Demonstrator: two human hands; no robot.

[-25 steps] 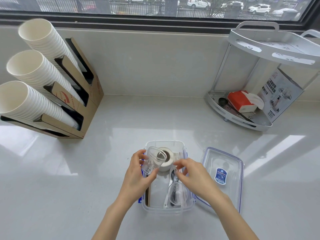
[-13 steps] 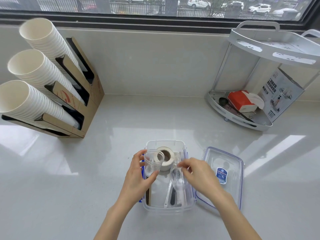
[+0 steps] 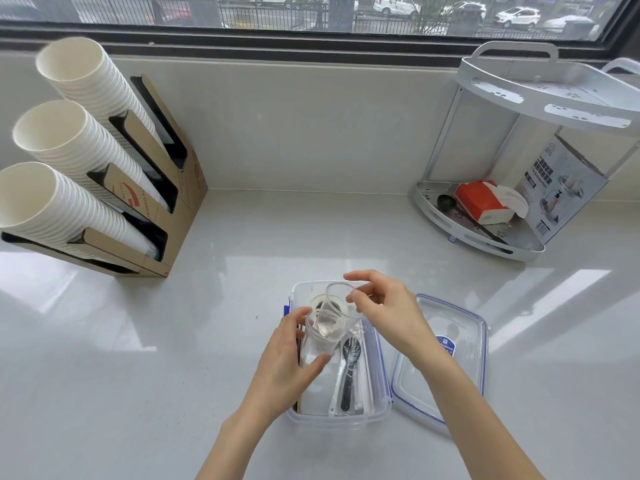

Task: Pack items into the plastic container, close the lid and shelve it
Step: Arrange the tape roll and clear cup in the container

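Observation:
A clear plastic container (image 3: pixel 380 407) stands open on the counter in front of me. Inside lie a roll of white tape (image 3: pixel 317 302) at the far end and a black spoon in a clear wrapper (image 3: pixel 349 372). My left hand (image 3: pixel 285 365) grips a clear plastic cup (image 3: pixel 317 344) over the container. My right hand (image 3: pixel 388 310) holds a second clear cup (image 3: pixel 341 308) by its rim, tilted, with its base inside the first cup. The clear lid with blue trim (image 3: pixel 446 355) lies flat to the right of the container.
A cardboard dispenser (image 3: pixel 166 199) with three stacks of white paper cups stands at the back left. A white two-tier corner shelf (image 3: pixel 485 233) at the back right holds a red tissue pack (image 3: pixel 479 200), a black ladle and a printed box.
My right hand picked a second clear cup out of the container and brought it up to the cup in my left hand, where it now nests at an angle.

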